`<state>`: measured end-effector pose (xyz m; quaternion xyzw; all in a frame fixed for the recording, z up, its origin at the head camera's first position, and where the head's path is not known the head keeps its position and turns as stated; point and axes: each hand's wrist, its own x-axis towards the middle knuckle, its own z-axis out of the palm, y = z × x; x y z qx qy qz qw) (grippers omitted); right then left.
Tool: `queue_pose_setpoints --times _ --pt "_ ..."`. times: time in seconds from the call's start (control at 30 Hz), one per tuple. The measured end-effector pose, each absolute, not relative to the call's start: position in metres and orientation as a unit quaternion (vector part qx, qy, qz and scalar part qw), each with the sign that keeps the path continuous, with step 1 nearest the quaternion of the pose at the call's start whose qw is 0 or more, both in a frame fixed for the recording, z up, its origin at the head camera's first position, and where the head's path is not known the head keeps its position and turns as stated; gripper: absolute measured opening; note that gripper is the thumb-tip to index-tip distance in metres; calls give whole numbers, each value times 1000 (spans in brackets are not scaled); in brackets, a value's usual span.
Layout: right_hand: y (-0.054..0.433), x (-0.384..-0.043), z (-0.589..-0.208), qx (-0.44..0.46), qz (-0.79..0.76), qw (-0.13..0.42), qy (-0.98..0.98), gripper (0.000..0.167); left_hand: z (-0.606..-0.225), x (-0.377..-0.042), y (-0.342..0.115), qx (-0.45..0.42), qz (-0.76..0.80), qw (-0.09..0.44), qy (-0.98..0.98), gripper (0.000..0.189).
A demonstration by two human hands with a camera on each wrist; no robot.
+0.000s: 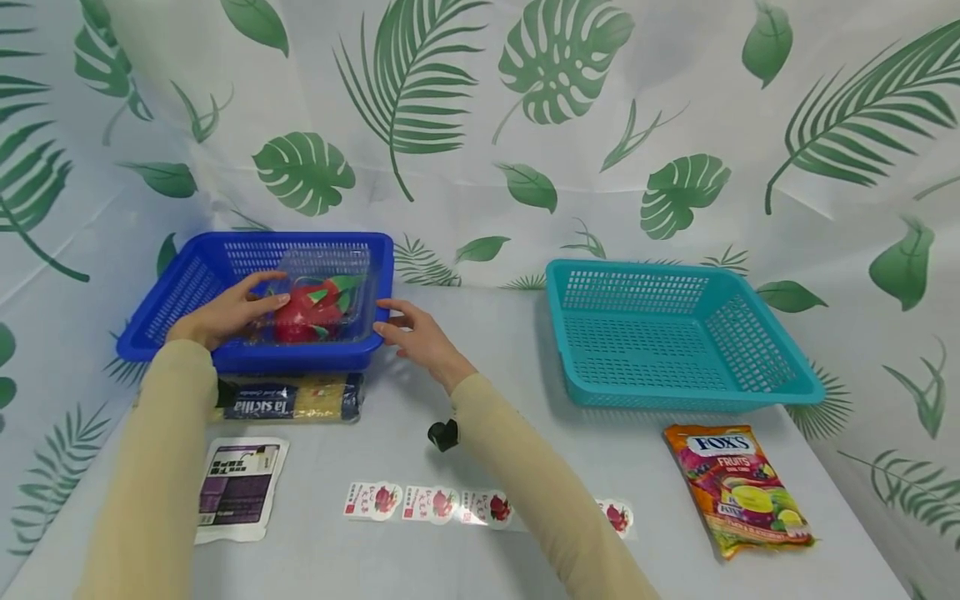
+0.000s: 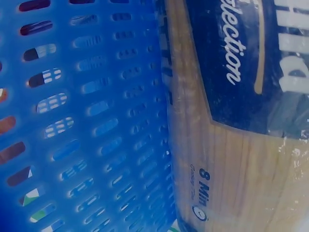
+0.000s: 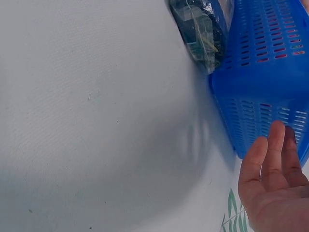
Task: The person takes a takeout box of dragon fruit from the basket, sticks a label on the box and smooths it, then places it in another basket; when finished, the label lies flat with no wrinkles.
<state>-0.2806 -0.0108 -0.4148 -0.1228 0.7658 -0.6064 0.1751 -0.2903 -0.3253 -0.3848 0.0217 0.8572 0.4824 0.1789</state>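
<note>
My left hand reaches over the near left part of the blue basket and holds the left side of a clear plastic box of red dragon fruit with green leaf tips. The box sits tilted inside the basket; its underside is hidden. At the basket's right end, my right hand has its fingers loosely extended against or just beside the rim. In the right wrist view, those fingers are apart from one another near the perforated end wall. The left wrist view shows no hand, only the basket wall and a spaghetti pack.
The spaghetti pack lies along the basket's near side. A white and purple pouch lies closer, and a strip of dragon fruit stickers passes under my right forearm. A teal basket stands on the right, with a Fox's candy bag before it.
</note>
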Motion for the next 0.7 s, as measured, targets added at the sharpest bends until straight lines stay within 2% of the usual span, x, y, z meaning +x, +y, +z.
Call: queue_pose_setpoints --times 0.23,0.7 --pt "-10 -283 -415 -120 -606 179 766 47 -384 -292 -326 19 492 172 853 77" --pt "-11 -282 -416 -121 -606 178 766 46 -371 -293 -323 16 493 117 862 75"
